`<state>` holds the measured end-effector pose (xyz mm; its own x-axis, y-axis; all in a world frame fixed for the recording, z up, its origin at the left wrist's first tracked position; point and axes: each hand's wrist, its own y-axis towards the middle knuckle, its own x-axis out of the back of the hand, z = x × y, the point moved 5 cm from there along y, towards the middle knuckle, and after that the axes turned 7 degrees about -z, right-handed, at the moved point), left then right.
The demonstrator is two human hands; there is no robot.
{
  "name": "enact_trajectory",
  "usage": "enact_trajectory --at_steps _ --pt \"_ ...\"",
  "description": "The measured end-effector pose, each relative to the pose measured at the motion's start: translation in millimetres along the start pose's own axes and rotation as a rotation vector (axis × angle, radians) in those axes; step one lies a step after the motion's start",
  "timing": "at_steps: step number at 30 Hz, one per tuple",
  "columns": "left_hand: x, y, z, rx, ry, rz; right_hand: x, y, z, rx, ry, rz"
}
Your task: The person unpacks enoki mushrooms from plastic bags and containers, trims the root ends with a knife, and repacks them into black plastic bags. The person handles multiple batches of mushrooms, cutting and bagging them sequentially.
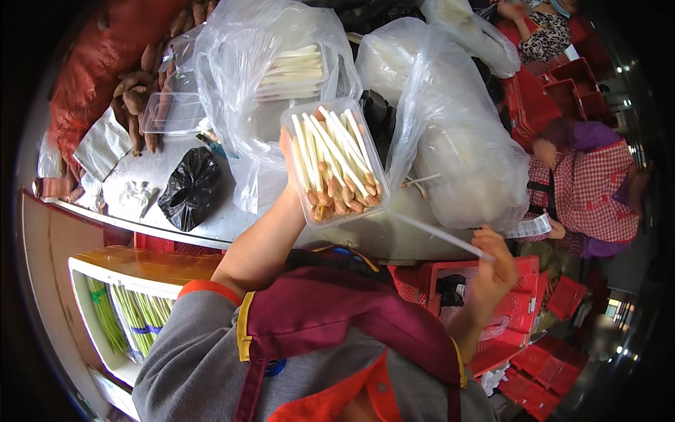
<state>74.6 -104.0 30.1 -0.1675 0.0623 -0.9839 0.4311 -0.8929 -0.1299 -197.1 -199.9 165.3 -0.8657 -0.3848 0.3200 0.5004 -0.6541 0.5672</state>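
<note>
My left hand [291, 171] grips a clear plastic tray [345, 222] from its left side and below; most of its fingers are hidden behind the tray. Inside lie several peanut sprouts [337, 153], white stems pointing away from me and brownish peanut ends towards me. Out to the right, my right hand [494, 261] pinches a single long white stem [443, 232], blurred, probably another peanut sprout. Its far end reaches close to the tray's lower right corner. Beyond the tray, a second container of white stems [292, 74] sits on or in a clear plastic bag [237, 105].
Bulging plastic bags [464, 158] cover the table's right side. A black bag [192, 190], an empty clear tray [174, 113] and brown tubers [134, 100] lie left. Below are a foam box of green stalks [132, 311] and red crates [506, 316]. A person in checked clothing [585, 184] stands right.
</note>
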Motion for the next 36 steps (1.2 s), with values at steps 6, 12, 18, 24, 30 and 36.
enact_trajectory --at_steps 6,12,18,24,30,36 --pt "2.1 -6.7 3.4 0.102 -0.094 0.015 -32.3 -69.8 -74.8 0.081 -0.519 0.163" --pt "1.5 -12.8 8.3 0.14 -0.184 -0.024 -50.6 -139.5 -124.6 -0.076 -0.714 0.578" --pt "6.3 -8.4 9.1 -0.012 0.002 0.166 -105.6 -69.9 -58.9 -0.477 0.368 0.398" --pt "13.1 -16.3 5.2 -0.092 0.31 0.152 -161.4 -53.9 -38.5 -1.061 0.968 0.211" --pt "22.6 -53.6 2.4 0.073 0.127 0.127 -136.3 -16.8 -72.6 -0.965 0.678 0.146" --pt "62.6 -80.9 20.5 0.24 0.267 -0.269 -144.7 5.7 -96.7 -0.816 0.431 0.6"
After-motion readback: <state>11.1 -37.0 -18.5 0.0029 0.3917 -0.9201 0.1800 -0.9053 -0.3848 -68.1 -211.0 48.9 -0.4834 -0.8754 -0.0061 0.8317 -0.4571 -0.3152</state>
